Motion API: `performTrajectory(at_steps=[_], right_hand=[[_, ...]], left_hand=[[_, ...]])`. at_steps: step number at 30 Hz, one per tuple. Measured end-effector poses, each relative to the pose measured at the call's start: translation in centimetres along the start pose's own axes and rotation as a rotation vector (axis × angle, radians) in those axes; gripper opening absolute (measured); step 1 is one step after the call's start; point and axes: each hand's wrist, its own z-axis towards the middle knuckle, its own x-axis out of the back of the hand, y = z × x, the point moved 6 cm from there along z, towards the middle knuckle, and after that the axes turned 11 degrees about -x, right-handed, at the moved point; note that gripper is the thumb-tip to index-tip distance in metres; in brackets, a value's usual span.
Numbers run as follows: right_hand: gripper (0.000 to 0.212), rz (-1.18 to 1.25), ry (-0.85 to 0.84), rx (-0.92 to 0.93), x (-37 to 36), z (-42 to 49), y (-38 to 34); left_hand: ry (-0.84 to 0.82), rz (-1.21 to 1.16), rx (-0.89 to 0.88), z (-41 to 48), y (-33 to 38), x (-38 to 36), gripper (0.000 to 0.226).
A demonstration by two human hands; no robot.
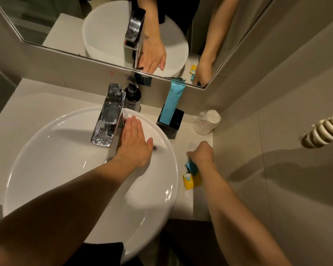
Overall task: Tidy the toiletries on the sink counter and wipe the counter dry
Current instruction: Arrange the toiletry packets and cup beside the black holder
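Observation:
My left hand [135, 141] hovers flat and open over the white round basin [65, 169], just right of the chrome faucet [107, 116]. My right hand [202, 153] is closed around a small teal packet [191, 167] on the narrow counter strip [186, 206] right of the basin. A yellow box [190, 181] lies just below the packet, partly under my wrist. A black holder [172, 121] with a tall teal pouch [172, 104] stands at the back. An upturned clear cup [207, 121] sits in the corner.
A dark pump bottle [132, 96] stands behind the faucet against the wall. The mirror [108, 27] above reflects the basin and both hands. A wall [267, 150] closes in the counter on the right, with a coiled white cord [323, 129] hanging there.

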Motion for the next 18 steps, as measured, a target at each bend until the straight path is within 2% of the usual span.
performTrajectory(at_steps=[6, 10, 13, 18], right_hand=[[0.027, 0.081, -0.090, -0.049, -0.4, 0.6, 0.1], [0.012, 0.207, -0.078, 0.018, 1.1, 0.1, 0.6], [0.018, 0.355, -0.024, 0.093, 3.7, -1.6, 0.8], [0.017, 0.509, 0.142, 0.305, 9.8, -6.4, -0.5]], left_hand=[[0.012, -0.002, -0.005, -0.1, -0.1, -0.1, 0.078], [0.002, -0.014, -0.003, 0.0, -0.2, -0.2, 0.078], [0.001, -0.022, -0.007, 0.0, -0.2, -0.3, 0.078], [-0.003, -0.032, -0.006, 0.1, -0.2, -0.4, 0.078]])
